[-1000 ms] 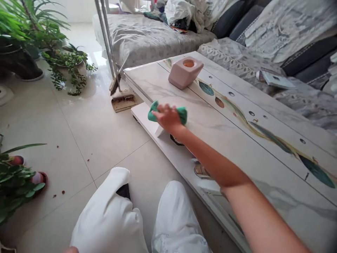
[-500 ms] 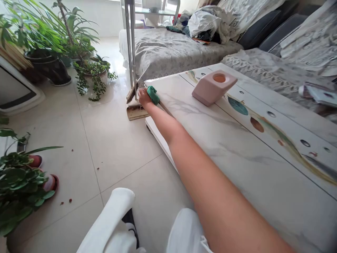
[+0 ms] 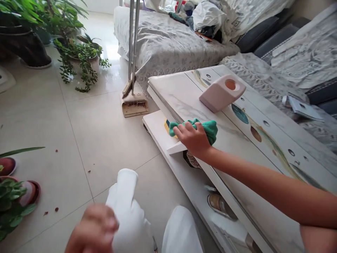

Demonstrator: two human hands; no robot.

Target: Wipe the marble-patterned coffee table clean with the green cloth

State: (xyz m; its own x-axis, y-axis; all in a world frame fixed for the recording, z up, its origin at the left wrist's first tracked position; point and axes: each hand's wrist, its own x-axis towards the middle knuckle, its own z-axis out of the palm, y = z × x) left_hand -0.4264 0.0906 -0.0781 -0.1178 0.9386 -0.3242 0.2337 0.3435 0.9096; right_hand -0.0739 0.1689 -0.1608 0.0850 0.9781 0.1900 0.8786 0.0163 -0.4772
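Right hand (image 3: pixel 193 138), frame centre, clenched over green cloth (image 3: pixel 207 128), pressed flat against worktop (image 3: pixel 237 147) edge for wiping; left hand (image 3: pixel 92 228), lower left, blurred, grip unclear.

Glossy pale tiled floor (image 3: pixel 86 133), grey-covered sofa (image 3: pixel 168 45), potted plants (image 3: pixel 79 58), bright daylight.

Cloth (image 3: pixel 207 128): teal green. Holder (image 3: pixel 221 93): pale pink. Bench (image 3: pixel 237 154): white marble veining, teal and orange leaf motif. Floor (image 3: pixel 86 140): cream tiles.
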